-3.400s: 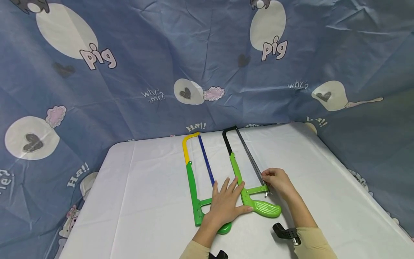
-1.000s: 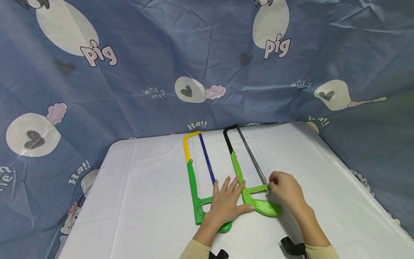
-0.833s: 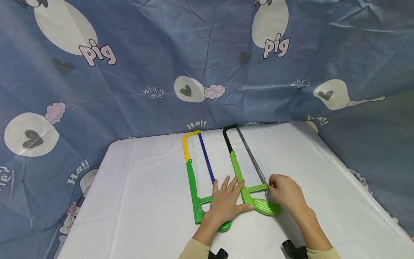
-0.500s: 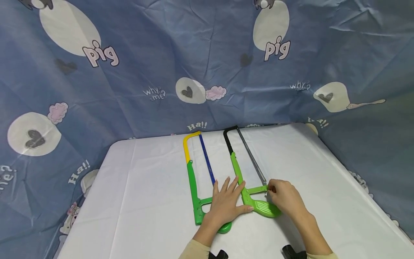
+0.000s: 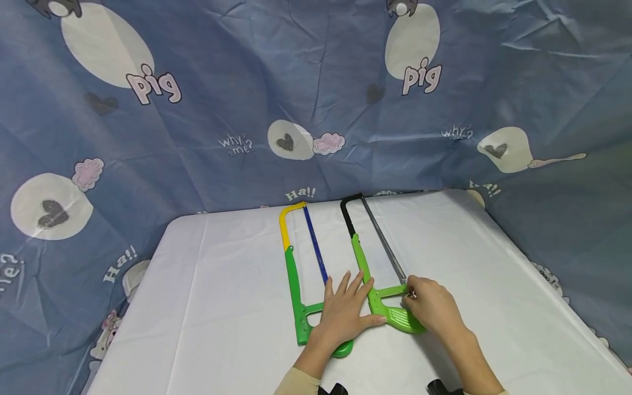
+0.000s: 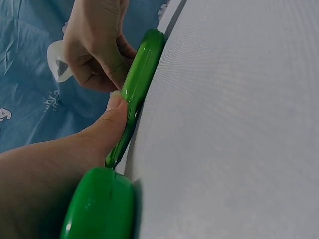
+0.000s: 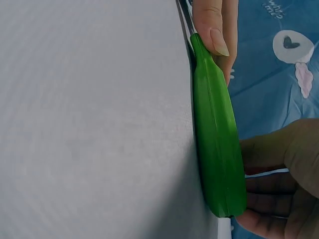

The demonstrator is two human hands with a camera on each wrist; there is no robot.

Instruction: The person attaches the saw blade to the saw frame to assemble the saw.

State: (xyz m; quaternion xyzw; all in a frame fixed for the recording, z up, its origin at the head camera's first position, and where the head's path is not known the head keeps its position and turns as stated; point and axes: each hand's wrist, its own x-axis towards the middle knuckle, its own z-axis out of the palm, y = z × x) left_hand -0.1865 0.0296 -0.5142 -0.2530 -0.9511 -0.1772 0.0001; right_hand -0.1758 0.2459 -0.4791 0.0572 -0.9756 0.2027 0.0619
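Observation:
Two hacksaws lie flat on the white table. One hacksaw (image 5: 362,255) has a light green frame and handle, a black front and a grey blade. The other hacksaw (image 5: 293,280) is darker green with a yellow front and a blue blade. My left hand (image 5: 343,312) rests with spread fingers across both, fingertips on the light green frame, thumb touching its handle (image 7: 217,144). At the handle-side blade end, my right hand (image 5: 435,307) pinches the small metal wing nut (image 5: 411,294), mostly covered by the fingers. In the right wrist view, my right hand's fingers curl beside the handle.
The white-covered table (image 5: 232,307) extends on both sides of the saws. A blue printed curtain (image 5: 197,109) hangs behind the table and along its sides. A black wrist camera mount (image 5: 439,387) shows by the right sleeve.
My right hand has moved from the grey blade's lower end down to the wing nut below it, its fingers turning about there. My left hand and both hacksaws keep their places.

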